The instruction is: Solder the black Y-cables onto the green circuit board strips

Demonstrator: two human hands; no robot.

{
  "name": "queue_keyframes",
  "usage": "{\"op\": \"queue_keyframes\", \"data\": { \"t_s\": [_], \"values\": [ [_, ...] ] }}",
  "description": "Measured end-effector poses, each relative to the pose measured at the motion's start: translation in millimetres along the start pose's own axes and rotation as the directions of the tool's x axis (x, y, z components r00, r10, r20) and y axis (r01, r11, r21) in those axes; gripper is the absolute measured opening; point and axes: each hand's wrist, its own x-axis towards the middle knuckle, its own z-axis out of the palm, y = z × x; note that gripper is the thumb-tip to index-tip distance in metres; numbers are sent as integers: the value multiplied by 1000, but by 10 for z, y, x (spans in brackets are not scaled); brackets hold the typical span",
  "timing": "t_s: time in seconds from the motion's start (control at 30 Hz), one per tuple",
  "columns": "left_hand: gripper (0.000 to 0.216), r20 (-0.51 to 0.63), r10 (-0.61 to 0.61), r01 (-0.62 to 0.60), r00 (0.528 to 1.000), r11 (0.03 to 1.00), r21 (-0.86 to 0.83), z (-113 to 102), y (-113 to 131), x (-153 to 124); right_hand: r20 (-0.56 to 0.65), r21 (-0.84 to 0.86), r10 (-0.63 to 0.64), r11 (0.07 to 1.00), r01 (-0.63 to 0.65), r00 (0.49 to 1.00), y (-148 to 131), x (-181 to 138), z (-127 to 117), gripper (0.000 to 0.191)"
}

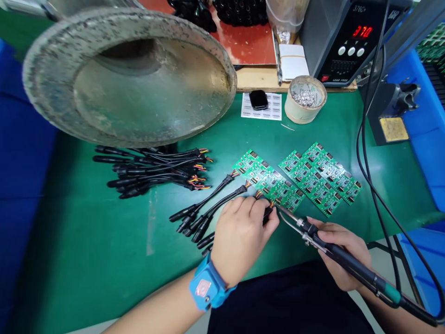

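Observation:
My left hand [243, 232], with a blue wrist strap, pinches a black cable with coloured wire ends [268, 211] against the near edge of a row of green circuit boards [267, 181]. My right hand [342, 253] grips a soldering iron [313, 232] like a pen. Its tip points left and sits at the wire ends by the nearest board. Two other black cables [208, 206] are joined to boards of the same row and trail toward the left.
A second group of green boards [323, 174] lies to the right. A bundle of loose black cables [153, 169] lies at the left under a large metal fume hood [128, 74]. A soldering station reading 370 [351, 39], an iron stand [392, 116] and a tub of solder scraps [306, 99] stand behind.

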Motion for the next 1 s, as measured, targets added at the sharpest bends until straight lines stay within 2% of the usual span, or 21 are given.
{"op": "queue_keyframes", "data": {
  "t_s": [0.4, 0.6, 0.8, 1.0],
  "values": [
    [13, 7, -26, 26, 1000, 999, -28, -5, -1, 9, 0, -8, 7, 1000, -7, 1000, -43, 50, -1, 43],
    [14, 14, -27, 28, 1000, 998, -49, -19, -1, 15, -41, 78, 38, 996, -35, 998, -39, 17, -20, 39],
    [16, 22, -28, 30, 999, 997, -65, -27, -9, 18, -38, 77, 13, 997, -10, 999, -48, 42, -4, 39],
    [18, 67, 56, -47, 996, 991, -129, -121, -86, -2, 12, 34, -49, 998, 48, 999, 1, 19, 24, 44]
  ]
}}
